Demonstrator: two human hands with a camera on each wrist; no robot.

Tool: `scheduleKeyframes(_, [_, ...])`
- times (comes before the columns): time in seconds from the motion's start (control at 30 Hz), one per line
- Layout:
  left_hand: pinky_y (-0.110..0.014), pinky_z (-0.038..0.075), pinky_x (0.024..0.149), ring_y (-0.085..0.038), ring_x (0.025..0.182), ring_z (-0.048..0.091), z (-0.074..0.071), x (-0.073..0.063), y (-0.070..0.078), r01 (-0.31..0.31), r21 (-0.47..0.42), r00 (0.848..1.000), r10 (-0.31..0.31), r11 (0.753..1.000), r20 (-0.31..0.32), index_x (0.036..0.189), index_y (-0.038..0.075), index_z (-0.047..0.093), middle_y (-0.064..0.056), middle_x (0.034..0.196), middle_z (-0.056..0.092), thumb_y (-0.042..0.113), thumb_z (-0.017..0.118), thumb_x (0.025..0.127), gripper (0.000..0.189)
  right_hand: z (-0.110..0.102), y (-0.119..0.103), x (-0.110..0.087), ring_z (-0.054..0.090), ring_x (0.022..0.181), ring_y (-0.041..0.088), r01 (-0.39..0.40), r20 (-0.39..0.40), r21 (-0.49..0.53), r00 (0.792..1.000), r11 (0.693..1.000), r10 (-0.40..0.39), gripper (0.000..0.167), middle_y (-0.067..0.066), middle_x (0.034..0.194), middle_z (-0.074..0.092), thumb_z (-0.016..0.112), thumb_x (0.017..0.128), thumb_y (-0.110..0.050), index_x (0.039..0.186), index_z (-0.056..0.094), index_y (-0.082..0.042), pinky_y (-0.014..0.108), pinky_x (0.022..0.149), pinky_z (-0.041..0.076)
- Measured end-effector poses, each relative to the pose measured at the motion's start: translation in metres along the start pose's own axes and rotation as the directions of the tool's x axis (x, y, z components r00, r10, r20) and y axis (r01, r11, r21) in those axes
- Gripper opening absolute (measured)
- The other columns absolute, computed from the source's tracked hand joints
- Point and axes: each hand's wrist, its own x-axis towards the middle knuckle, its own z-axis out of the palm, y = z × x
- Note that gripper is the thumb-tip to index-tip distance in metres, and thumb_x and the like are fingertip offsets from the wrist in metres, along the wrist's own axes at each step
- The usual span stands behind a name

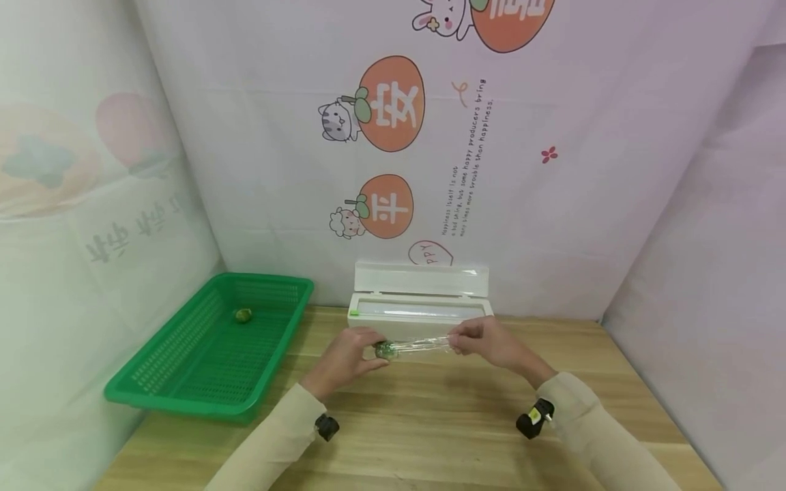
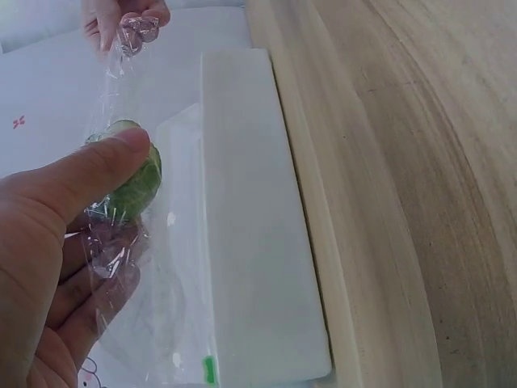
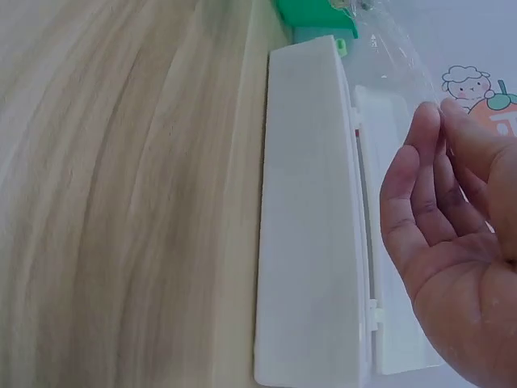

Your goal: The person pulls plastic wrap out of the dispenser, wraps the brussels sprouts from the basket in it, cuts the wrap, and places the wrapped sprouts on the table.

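Note:
My left hand (image 1: 345,359) pinches a small green Brussels sprout (image 2: 139,187) between thumb and fingers. Clear plastic wrap (image 1: 422,345) covers the sprout and stretches out to the right, drawn narrow. At its other end, my right hand (image 1: 489,343) pinches the film between thumb and index finger, as the right wrist view also has it. Loose film hangs below the sprout over the left fingers. Just behind both hands stands a white wrap dispenser box (image 2: 257,218) with its lid (image 1: 420,279) raised.
To the left on the wooden table (image 1: 430,423) sits a green plastic basket (image 1: 270,368), with another sprout (image 1: 243,315) inside. A small green slider (image 1: 353,313) is at the dispenser's left end. Printed white cloth (image 1: 276,170) closes off the back and sides.

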Motion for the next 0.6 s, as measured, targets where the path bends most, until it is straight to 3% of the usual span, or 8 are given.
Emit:
scheduleKeyframes(0.27, [-0.029, 0.064, 0.084, -0.013, 0.092, 0.077, -0.001, -0.002, 0.002, -0.003, -0.056, 0.998, -0.001, 0.998, -0.063, 0.108, 0.009, 0.079, -0.003, 0.103, 0.081, 0.024, 0.092, 0.082, 0.032, 0.008, 0.007, -0.001, 0.071, 0.096, 0.018, -0.092, -0.007, 0.113, 0.996, 0.989, 0.093, 0.030, 0.019, 0.104, 0.074, 0.068, 0.104, -0.026, 0.119, 0.073, 0.000, 0.030, 0.090, 0.064])
scheduleKeyframes(0.43, [-0.030, 0.065, 0.084, -0.016, 0.093, 0.077, 0.000, -0.001, 0.007, -0.057, -0.120, 0.990, 0.041, 0.991, -0.132, 0.106, 0.007, 0.079, -0.005, 0.103, 0.081, 0.022, 0.092, 0.081, 0.032, 0.019, 0.013, 0.000, 0.072, 0.095, 0.019, -0.118, -0.010, 0.151, 0.993, 0.981, 0.121, 0.024, 0.012, 0.101, 0.075, 0.070, 0.103, -0.018, 0.115, 0.074, 0.003, 0.043, 0.092, 0.065])
scheduleKeyframes(0.6, [-0.029, 0.065, 0.086, -0.018, 0.092, 0.078, 0.001, 0.003, 0.014, -0.120, -0.163, 0.975, 0.086, 0.979, -0.206, 0.105, 0.006, 0.079, -0.007, 0.102, 0.082, 0.020, 0.093, 0.078, 0.033, 0.034, 0.023, 0.001, 0.072, 0.095, 0.017, -0.110, -0.005, 0.153, 0.994, 0.982, 0.112, 0.023, 0.010, 0.102, 0.077, 0.069, 0.103, -0.017, 0.114, 0.075, 0.003, 0.038, 0.089, 0.066])
